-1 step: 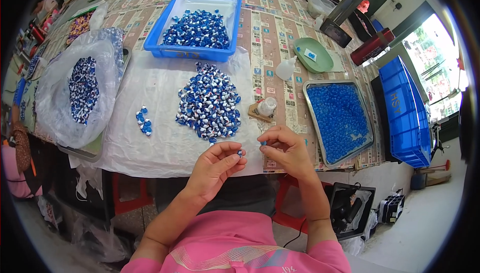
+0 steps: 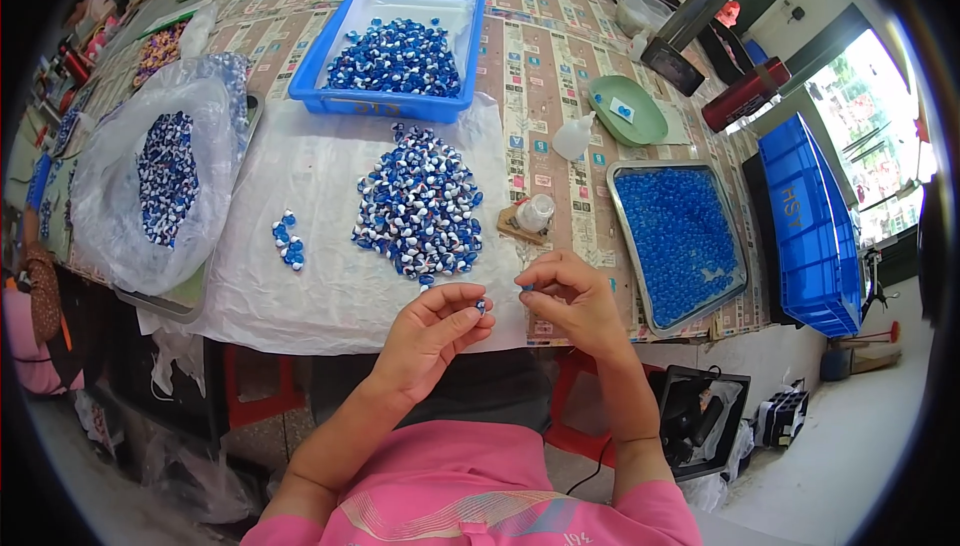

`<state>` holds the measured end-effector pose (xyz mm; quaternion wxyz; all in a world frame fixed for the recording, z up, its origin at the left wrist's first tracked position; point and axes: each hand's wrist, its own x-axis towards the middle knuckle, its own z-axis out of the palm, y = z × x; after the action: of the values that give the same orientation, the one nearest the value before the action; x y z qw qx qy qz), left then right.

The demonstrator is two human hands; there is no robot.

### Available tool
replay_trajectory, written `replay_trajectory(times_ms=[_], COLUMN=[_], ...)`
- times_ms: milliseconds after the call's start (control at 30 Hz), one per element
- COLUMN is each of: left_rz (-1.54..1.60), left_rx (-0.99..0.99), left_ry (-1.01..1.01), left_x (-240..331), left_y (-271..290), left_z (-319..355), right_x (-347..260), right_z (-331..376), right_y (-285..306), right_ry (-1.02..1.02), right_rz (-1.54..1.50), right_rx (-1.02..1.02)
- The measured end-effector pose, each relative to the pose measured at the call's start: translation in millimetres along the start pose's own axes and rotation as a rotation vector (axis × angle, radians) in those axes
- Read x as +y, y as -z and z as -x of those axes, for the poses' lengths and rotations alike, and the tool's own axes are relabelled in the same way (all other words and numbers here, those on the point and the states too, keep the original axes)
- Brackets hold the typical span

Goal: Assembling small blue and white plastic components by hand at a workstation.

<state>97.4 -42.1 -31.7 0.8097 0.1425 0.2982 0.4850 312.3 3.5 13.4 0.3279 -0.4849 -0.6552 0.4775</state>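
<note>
Between the thumb and fingertips of my left hand (image 2: pixel 437 334) is a small blue-and-white bead (image 2: pixel 481 306). A little to its right, my right hand (image 2: pixel 577 306) pinches a small blue bead (image 2: pixel 526 288); the two hands are apart. Just beyond them, a heap of blue-and-white beads (image 2: pixel 418 206) lies on a white sheet (image 2: pixel 265 296). Left of that heap is a small cluster of similar beads (image 2: pixel 289 242). A metal tray (image 2: pixel 655 324) of clear blue beads (image 2: pixel 675 236) lies to the right of my right hand.
Behind the heap stands a blue plastic bin (image 2: pixel 390 106) of beads. A clear bag (image 2: pixel 105 216) of beads is at left. A small jar (image 2: pixel 535 213), a white squeeze bottle (image 2: pixel 573 136) and a green plate (image 2: pixel 645 124) stand right of the sheet. A blue crate (image 2: pixel 810 236) is far right.
</note>
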Motion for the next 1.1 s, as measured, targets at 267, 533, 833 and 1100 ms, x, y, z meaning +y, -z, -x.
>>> replay_trajectory(times_ms=[267, 533, 833, 1100], left_rz=[0.045, 0.035, 0.035, 0.069], left_rx=[-0.050, -0.065, -0.062, -0.065], left_ry=[-0.013, -0.049, -0.059, -0.052], left_x=[5, 3, 4, 9], left_y=[6, 8, 7, 9], left_z=[0, 2, 7, 8], right_x=[-2, -11, -28, -27], right_z=[-7, -28, -60, -71], right_y=[-3, 13, 15, 10], right_ry=[-0.005, 0.058, 0.241, 0.322], right_rz=[-0.054, 0.016, 0.470, 0.686], right_rx=[0.032, 0.217, 0.343, 0.282])
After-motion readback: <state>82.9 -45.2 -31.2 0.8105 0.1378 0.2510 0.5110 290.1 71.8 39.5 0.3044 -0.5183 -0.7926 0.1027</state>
